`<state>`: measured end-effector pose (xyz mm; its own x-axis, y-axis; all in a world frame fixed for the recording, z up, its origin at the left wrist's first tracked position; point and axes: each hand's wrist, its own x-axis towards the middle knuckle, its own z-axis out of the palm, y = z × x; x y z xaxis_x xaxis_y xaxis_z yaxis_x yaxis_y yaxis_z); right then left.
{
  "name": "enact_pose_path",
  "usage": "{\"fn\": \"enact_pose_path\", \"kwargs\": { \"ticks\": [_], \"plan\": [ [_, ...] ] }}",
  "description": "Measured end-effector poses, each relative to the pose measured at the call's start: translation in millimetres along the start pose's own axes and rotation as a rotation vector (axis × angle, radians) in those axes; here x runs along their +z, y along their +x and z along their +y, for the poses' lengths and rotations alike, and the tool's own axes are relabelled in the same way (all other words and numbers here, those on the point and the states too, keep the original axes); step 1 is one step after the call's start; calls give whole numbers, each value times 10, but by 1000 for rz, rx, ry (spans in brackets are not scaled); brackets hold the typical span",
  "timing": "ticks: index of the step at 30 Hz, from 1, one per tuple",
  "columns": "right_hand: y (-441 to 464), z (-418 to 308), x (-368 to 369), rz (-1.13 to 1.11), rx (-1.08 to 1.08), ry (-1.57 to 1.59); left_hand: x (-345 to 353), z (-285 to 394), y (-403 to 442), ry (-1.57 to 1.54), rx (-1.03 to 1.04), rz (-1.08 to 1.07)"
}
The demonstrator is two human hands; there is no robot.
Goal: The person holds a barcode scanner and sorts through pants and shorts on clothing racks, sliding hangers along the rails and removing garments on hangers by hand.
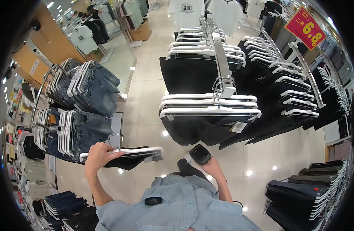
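Observation:
At the left, my left hand (97, 157) is closed on a white hanger (140, 151) with a black garment (127, 163) hanging from it. The hanger lies nearly level, its metal hook pointing up beside my fingers. A black handheld barcode scanner (200, 154) is gripped in my right hand (213, 168), in front of my body. Ahead of the scanner, black pants (196, 129) hang on white hangers from a metal rack arm (220, 57). A paper tag (238, 127) shows on the front pair. The scanner is apart from both garments.
Denim shorts (94, 127) hang on a rack to my left. More black pants (261, 100) hang at the right, under a red price sign (305, 29). Dark folded-over pants (296, 192) fill a low rack at the lower right. Tiled floor (146, 104) runs between the racks.

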<state>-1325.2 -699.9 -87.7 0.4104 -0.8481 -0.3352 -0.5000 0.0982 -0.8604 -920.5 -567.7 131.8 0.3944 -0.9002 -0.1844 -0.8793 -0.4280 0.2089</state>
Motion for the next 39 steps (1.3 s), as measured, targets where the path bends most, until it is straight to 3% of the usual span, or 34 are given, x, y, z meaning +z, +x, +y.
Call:
{"fn": "enact_pose_path", "kwargs": {
  "ticks": [6, 13, 16, 21, 28, 33, 39],
  "plan": [
    [-14, 88, -119, 102, -53, 127, 18, 394, 65, -5, 176, -95],
    [-391, -3, -369, 349, 166, 237, 100, 992, 226, -44, 471, -65],
    [-585, 44, -410, 583, 172, 398, 119, 1245, 273, -105, 620, -51],
    [-837, 95, -421, 777, 206, 448, 269, 1645, 399, -231, 736, -91],
    [-872, 107, -431, 1027, 30, 712, 461, 2262, 593, -208, 787, 156],
    [-862, 99, -414, 1015, 51, 723, 543, 2462, 776, -293, 884, 408],
    [-823, 137, -335, 960, 80, 717, 655, 2673, 1063, -344, 851, 583]
  ]
}}
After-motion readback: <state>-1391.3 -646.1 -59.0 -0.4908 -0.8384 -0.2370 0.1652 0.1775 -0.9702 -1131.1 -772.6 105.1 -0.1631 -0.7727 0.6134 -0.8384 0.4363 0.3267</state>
